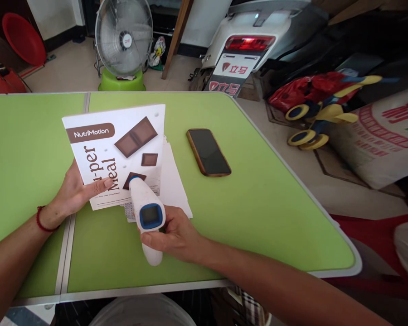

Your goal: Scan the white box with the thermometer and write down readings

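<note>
My left hand (76, 188) grips the lower left edge of a white NutriMotion box (98, 158) printed with chocolate pieces, its thumb across the front. The box is held tilted above the table. My right hand (177, 233) is wrapped round the handle of a white infrared thermometer (146, 194) with a blue-rimmed screen, which looks dark. The thermometer's blue nose points at the box's lower right part; whether they touch I cannot tell. Behind the box, white sheets or flattened packaging (177, 190) lie on the table, partly hidden.
A phone (209, 151) lies on the green folding table (258, 213), right of the box. Beyond the table's far edge stand a fan (124, 40) on a green stool (122, 81) and a white scooter (251, 36). A printed sack (381, 140) stands at the right.
</note>
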The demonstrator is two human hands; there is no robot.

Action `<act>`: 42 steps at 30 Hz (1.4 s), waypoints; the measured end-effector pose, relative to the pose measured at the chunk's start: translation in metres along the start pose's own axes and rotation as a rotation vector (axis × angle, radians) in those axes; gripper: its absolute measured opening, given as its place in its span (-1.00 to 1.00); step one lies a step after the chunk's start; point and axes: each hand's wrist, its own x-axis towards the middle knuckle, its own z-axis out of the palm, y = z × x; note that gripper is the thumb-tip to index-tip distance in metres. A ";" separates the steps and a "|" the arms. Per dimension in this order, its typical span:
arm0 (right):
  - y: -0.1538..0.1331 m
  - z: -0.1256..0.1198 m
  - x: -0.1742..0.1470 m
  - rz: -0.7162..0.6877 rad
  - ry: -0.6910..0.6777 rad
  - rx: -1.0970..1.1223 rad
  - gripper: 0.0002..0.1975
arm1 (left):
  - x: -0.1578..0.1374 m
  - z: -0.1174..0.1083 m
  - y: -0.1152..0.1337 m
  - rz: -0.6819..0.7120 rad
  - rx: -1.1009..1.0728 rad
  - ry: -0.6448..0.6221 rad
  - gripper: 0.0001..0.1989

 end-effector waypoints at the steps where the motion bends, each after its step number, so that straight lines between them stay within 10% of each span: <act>1: 0.000 0.000 0.000 -0.002 0.000 -0.002 -0.84 | 0.000 0.000 0.000 -0.002 -0.003 0.004 -0.67; 30: -0.001 0.000 0.000 0.126 -0.037 0.128 -0.78 | 0.004 -0.019 0.000 -0.067 -0.059 -0.228 -0.53; 42: -0.009 -0.011 -0.004 0.011 -0.008 -0.020 -0.76 | 0.001 -0.014 -0.007 0.033 0.010 -0.007 -0.48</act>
